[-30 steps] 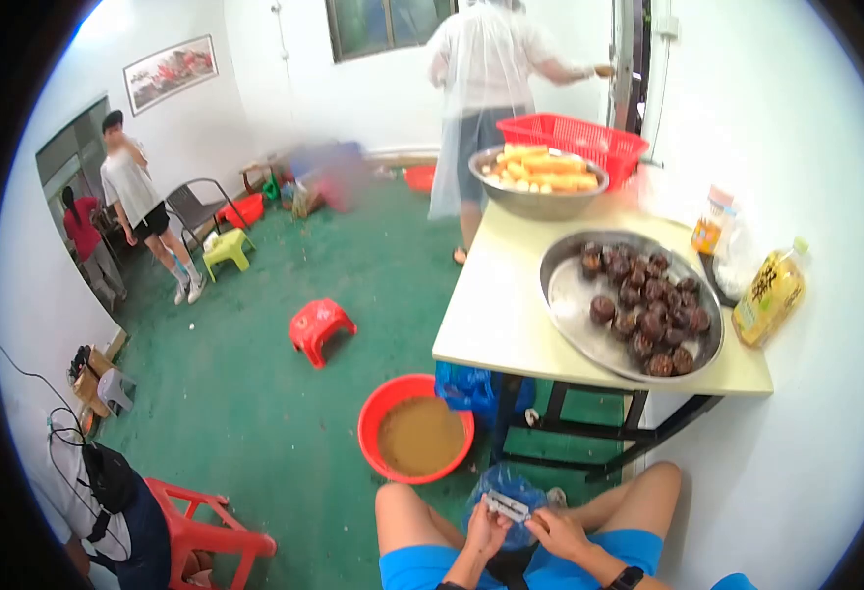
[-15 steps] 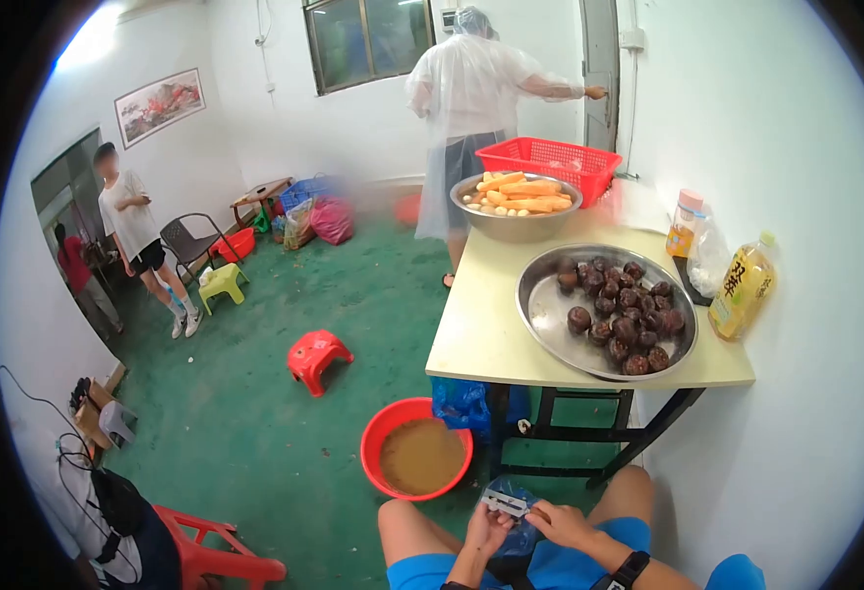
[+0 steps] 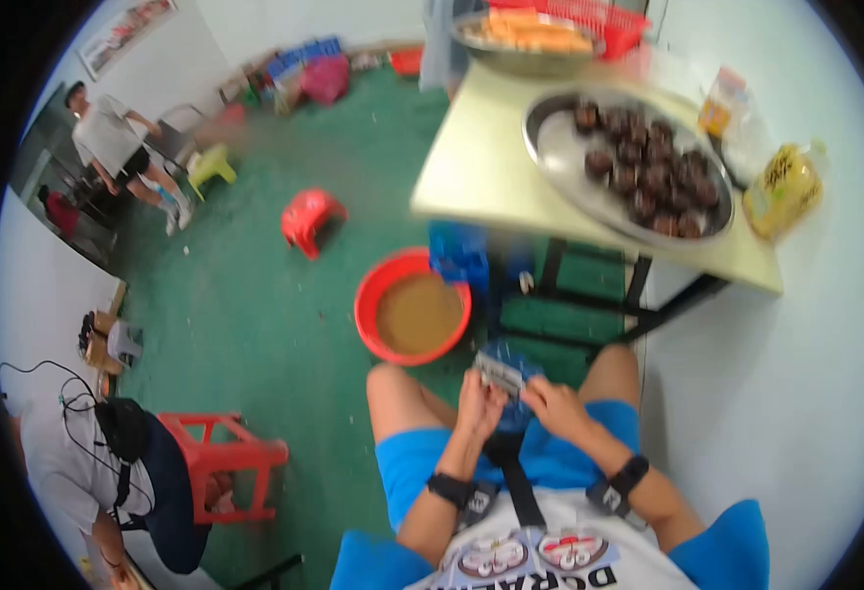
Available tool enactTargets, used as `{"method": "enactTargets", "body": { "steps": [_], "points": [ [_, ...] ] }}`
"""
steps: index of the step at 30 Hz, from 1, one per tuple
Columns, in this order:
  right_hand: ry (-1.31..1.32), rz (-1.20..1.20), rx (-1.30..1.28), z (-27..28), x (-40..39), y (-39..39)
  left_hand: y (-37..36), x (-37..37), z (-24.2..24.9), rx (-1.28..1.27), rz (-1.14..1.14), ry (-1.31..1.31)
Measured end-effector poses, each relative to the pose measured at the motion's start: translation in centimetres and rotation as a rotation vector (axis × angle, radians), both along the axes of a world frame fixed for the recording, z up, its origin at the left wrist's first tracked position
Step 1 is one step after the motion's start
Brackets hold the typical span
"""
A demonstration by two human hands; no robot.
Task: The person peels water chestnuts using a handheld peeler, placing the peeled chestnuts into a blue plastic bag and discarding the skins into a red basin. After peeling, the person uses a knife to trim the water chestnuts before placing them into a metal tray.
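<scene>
Above my lap, my left hand (image 3: 481, 403) is closed around one end of a small flat silver tool with a slot (image 3: 500, 375); blur hides its exact kind. The fingers of my right hand (image 3: 556, 405) are closed at the tool's other end. Just beyond the hands is blue plastic film (image 3: 518, 360). Ahead and to the left, a red basin (image 3: 363, 313) of murky brown water stands on the floor. Up on the table, a round metal tray (image 3: 562, 162) bears several dark, unpeeled water chestnuts (image 3: 648, 167).
The pale table (image 3: 461, 177) also bears a metal bowl (image 3: 511, 61) of peeled carrots, a red basket (image 3: 624, 25) and a yellow bottle (image 3: 784, 192). Red stools (image 3: 309, 218) stand on the floor. One person (image 3: 108, 147) stands far left; another (image 3: 68, 462) sits near left.
My view has tilted down, so the table, basin and hands sit higher and my shirt shows. Both hands stay at the silver tool. The standing person at left has lowered an arm.
</scene>
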State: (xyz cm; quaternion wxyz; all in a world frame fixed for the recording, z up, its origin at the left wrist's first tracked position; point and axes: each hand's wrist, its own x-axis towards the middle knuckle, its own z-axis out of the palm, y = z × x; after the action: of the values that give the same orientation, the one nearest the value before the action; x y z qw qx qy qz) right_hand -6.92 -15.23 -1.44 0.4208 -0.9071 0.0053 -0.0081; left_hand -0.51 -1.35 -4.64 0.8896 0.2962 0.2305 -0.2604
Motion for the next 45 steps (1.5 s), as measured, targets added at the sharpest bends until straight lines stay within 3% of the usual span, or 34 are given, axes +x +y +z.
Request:
{"method": "enactTargets", "body": {
  "steps": [22, 37, 45],
  "points": [
    [0.225, -0.035, 0.052, -1.3, -0.5, 1.6, 1.5, -1.0, -2.8, -0.045, -0.047, 0.149],
    [0.254, -0.073, 0.248, -3.1, 0.4, 2.2, 1.9, -1.2, -4.0, -0.017, -0.047, 0.109],
    [0.290, -0.284, 0.240, -6.0, 1.3, 0.6, 0.4, -2.1, -2.0, -0.067, -0.140, -0.016]
  ]
}}
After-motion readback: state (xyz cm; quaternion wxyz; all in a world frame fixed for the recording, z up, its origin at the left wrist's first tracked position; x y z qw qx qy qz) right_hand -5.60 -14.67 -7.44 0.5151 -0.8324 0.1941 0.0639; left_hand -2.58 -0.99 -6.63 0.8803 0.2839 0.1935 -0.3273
